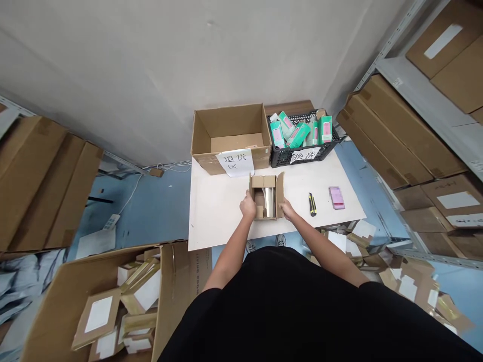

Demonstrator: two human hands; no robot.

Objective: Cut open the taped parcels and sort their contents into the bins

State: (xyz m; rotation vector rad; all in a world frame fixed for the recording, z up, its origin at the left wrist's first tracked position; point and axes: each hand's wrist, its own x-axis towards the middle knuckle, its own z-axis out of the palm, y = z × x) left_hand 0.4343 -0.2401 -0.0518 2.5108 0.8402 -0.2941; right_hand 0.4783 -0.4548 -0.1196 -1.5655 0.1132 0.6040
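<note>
A small cardboard box (258, 211) stands on the white table with its top flaps spread apart. Inside it shows a pale, whitish item (269, 201), too unclear to name. My left hand (248, 205) grips the box at its left side, fingers closed on the edge. On the opposite side my right hand (288, 208) is closed on the right flap. To the right of the box lie a yellow-and-black utility knife (312, 204) and a pink pack (336, 197), whose surface is blurred.
Behind stand a large open carton (230, 113) with a paper sign and a black crate (298, 160) holding several green boxes. A big carton (49, 311) of parcels is at lower left. Flattened cardboard (411, 286) lies at lower right, beside shelves (422, 85) of boxes.
</note>
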